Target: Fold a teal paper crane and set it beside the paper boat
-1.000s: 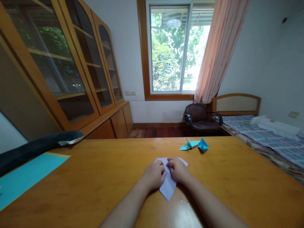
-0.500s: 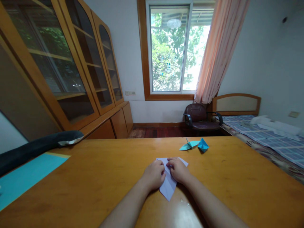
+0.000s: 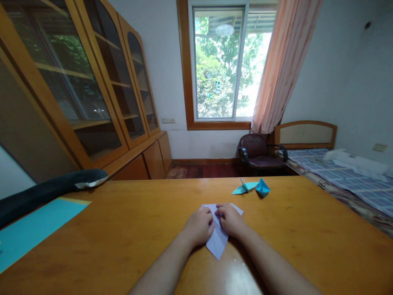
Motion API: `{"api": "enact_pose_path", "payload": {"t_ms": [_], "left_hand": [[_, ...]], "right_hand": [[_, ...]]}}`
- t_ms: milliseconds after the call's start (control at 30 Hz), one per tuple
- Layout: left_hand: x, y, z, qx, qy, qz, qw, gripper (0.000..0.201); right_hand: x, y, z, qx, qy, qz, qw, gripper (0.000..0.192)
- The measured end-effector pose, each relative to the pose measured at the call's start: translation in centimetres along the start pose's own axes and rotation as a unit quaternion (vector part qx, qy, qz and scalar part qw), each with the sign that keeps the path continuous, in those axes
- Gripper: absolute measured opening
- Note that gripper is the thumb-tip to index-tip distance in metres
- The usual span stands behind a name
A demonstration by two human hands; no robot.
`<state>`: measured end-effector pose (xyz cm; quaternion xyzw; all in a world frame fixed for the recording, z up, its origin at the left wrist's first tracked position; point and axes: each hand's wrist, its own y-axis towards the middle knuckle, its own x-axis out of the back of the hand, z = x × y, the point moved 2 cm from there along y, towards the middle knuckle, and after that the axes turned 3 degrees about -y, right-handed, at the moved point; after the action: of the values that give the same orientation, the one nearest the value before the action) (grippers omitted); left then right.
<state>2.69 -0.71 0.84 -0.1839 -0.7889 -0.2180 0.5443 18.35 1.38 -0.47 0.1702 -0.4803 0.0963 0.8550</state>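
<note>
A pale lilac sheet of paper (image 3: 217,245), folded to a point toward me, lies on the wooden table (image 3: 123,229). My left hand (image 3: 199,226) presses on its left part, fingers curled over the paper. My right hand (image 3: 231,219) presses on its right part, fingertips meeting the left hand's at the centre fold. Both hands cover most of the sheet. Beyond them sit a folded blue paper crane (image 3: 245,187) and a small blue folded shape (image 3: 262,187), side by side near the table's far edge.
A turquoise sheet (image 3: 33,227) lies at the table's left edge, with a dark padded object (image 3: 49,190) behind it. Glass-door cabinets (image 3: 76,82) line the left wall. A brown armchair (image 3: 258,151) and a bed (image 3: 344,172) stand beyond the table, under the window.
</note>
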Motion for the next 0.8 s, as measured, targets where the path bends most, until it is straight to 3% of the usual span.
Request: {"api": "enact_pose_path", "payload": {"t_ms": [800], "left_hand": [[-0.22,-0.01,0.24,-0.010,-0.006,-0.017,1.000,0.013]], "right_hand": [[0.09,-0.05,0.12,0.006,0.005,-0.001,1.000,0.030]]}}
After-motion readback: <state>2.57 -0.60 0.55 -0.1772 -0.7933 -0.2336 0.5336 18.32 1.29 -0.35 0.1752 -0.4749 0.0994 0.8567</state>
